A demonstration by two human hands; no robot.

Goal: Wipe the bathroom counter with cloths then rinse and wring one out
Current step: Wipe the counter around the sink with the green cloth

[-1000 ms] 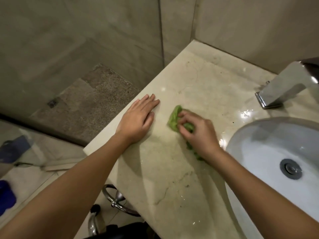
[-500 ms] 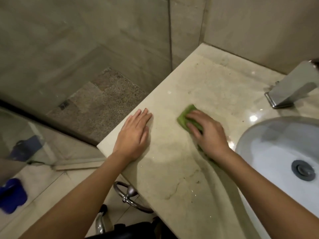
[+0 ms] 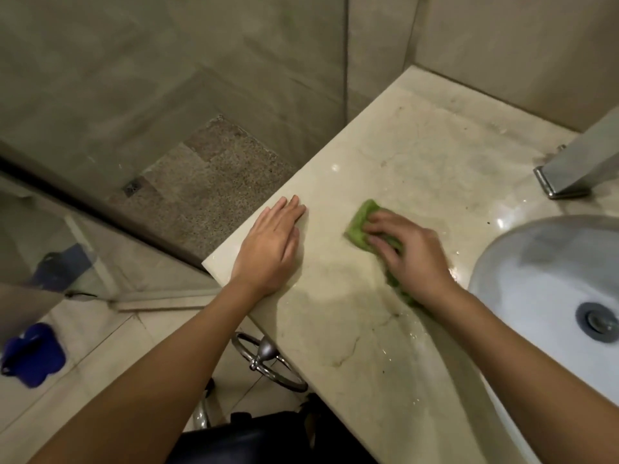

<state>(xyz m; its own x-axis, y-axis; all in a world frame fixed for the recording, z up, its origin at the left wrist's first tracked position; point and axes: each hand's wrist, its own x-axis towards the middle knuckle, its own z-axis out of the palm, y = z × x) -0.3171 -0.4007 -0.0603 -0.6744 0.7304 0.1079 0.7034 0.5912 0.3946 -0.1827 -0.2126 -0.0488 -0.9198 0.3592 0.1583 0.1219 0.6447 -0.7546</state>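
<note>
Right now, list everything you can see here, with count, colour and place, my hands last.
counter: one, beige, centre
cloth: one, green, on the counter
sink: one, white, right
drain: one, grey, in the sink
tap: one, chrome, behind the sink
towel ring: one, chrome, below the counter
blue objects: two, blurred, floor at left
shower floor: one, brown, upper left
left hand: one, flat on the counter's edge
right hand: one, fingers bent over the cloth
</note>
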